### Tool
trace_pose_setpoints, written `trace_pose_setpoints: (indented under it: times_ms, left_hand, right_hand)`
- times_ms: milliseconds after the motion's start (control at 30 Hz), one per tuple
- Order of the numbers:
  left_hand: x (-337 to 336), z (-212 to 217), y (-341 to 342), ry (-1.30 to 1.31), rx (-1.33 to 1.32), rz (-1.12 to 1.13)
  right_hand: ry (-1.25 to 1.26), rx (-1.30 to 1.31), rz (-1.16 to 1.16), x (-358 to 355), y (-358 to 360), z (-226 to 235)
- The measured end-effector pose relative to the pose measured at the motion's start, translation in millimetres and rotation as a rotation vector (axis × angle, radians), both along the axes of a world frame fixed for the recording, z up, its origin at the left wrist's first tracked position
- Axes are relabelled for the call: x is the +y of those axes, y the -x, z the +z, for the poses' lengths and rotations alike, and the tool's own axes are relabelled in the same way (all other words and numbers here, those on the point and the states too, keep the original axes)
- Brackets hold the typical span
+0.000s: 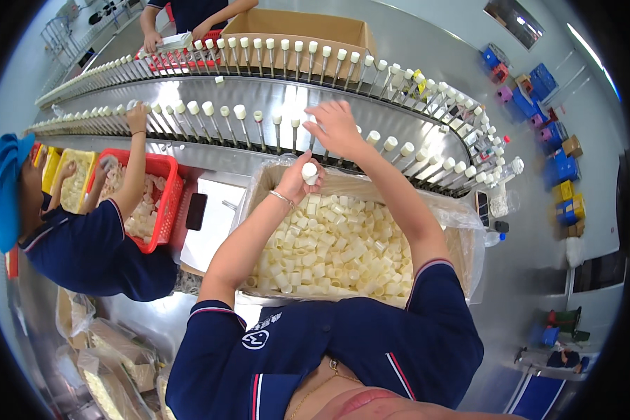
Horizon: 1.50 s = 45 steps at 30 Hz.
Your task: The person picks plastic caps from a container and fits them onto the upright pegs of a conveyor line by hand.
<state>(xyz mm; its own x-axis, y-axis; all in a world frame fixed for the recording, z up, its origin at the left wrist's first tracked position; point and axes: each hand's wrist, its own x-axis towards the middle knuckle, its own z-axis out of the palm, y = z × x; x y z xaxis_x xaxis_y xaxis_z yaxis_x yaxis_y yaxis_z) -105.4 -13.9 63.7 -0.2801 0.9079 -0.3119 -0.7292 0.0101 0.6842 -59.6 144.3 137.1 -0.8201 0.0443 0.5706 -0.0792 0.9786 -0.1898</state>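
Note:
My left hand [295, 183] is closed round a short white plastic cap [310, 172], which faces up at the far left corner of a carton of caps. Beyond it, my right hand [337, 127] is raised over the near row of the conveyor, fingers stretched and apart, with nothing visible in them. It covers part of the row of upright metal rods [278, 137], most of which carry white caps. Under my forearms the lined carton [462, 245] holds a heap of loose cream-white caps [332, 245].
On my left, a co-worker in a blue cap [3, 189] reaches to the rods beside a red basket [166, 203]. A phone [197, 211] lies on white paper [206, 241]. Across the looped conveyor [273, 98], another person works near an open cardboard box [301, 26].

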Motion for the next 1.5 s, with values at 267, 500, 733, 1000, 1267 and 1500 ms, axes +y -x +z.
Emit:
trace_pose_setpoints:
  times_ms: [267, 500, 733, 1000, 1267, 1500]
  left_hand:
    - [7, 2, 2, -0.075, -0.042, 0.119]
    - [-10, 15, 33, -0.207, 0.161, 0.410]
    - [-19, 14, 62, -0.246, 0.466, 0.406]
    - [3, 37, 97, 0.114, 1.245, 0.388]
    - [89, 59, 81, 0.338, 2.159, -0.151]
    - [120, 44, 49, 0.279, 2.454, -0.242]
  right_hand:
    - [0.193, -0.244, 0.286, -27, -49, -7]
    - [0.134, -0.135, -0.037, 5, 38, -5]
    - [-0.099, -0.471, -0.249, 20, 33, -14]
    - [-0.220, -0.142, 0.154, -25, -109, -86]
    - [0.117, -0.629, -0.099, -50, -182, -167]
    - [0.230, -0.815, -0.095, -66, -173, -136]
